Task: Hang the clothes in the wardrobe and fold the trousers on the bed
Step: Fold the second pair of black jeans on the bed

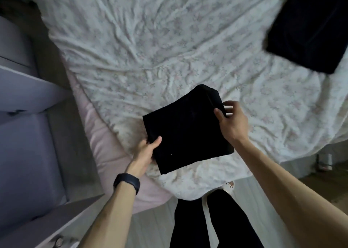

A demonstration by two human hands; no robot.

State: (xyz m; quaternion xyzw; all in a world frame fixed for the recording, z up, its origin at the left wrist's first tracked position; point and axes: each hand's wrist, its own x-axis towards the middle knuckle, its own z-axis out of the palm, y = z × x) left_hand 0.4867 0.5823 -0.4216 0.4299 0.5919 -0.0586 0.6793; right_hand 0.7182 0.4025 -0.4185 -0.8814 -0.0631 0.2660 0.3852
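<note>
I hold the folded black trousers (188, 127) between my two hands over the near part of the bed (131, 50): my left hand (147, 151) grips the near-left corner with the thumb curled on top, and my right hand (232, 120) pinches the far-right edge under its thumb, the other fingers loosely spread past the cloth. I count two dark folded pieces, this one and a second folded garment (308, 25) lying flat on the sheet well off to the far right. The lilac cabinet (24, 135) stands left of the bed, and I cannot tell what is in it.
</note>
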